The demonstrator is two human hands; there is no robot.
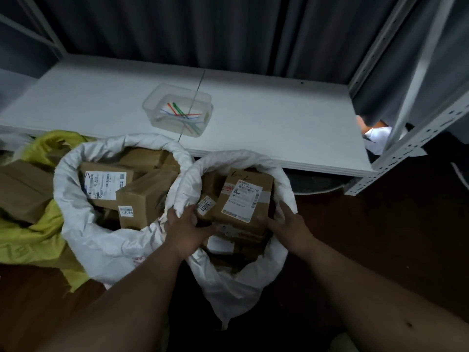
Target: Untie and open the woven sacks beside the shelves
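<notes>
Two white woven sacks stand open on the floor in front of a low shelf, their rims rolled down. The left sack (83,232) is full of cardboard parcels. Inside the right sack (243,283) a labelled cardboard box (241,196) lies on top of other parcels. My left hand (186,224) grips the rolled rim of the right sack on its left side. At that sack's right side, my right hand (289,224) reaches inside the rim with its fingers against the labelled box; whether it grips anything is not clear.
A clear plastic tub (152,104) holding several coloured ties sits on the white shelf board (279,118) behind the sacks. A yellow-green sack (33,237) with brown boxes lies at the left. A perforated metal shelf upright (411,146) stands at the right, dark curtains behind.
</notes>
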